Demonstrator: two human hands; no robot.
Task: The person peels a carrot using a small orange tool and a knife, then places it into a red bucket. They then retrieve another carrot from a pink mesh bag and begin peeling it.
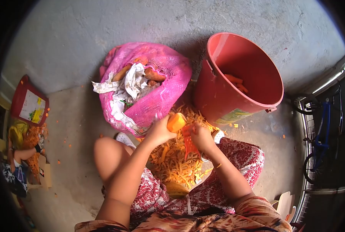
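Note:
An orange peeled carrot (176,122) is gripped in my left hand (161,130), its thick end pointing right. My right hand (202,137) is closed around an orange-red peeler (188,142), just to the right of the carrot. Below both hands, a heap of orange peelings (176,160) covers the floor between my legs. A pink mesh sack (161,98) stands beyond my left hand, with unpeeled carrots (154,74) and crumpled paper (135,81) in its opening. Several orange carrots (236,82) lie inside the tall red bin (222,92), beyond my right hand.
At the far left, another person's leg (23,154) is beside more peelings (32,154) and a red bucket (41,101). A grey wall (141,23) rises behind the sack and bin. A blue bicycle (321,135) stands at the right. Small orange bits dot the floor.

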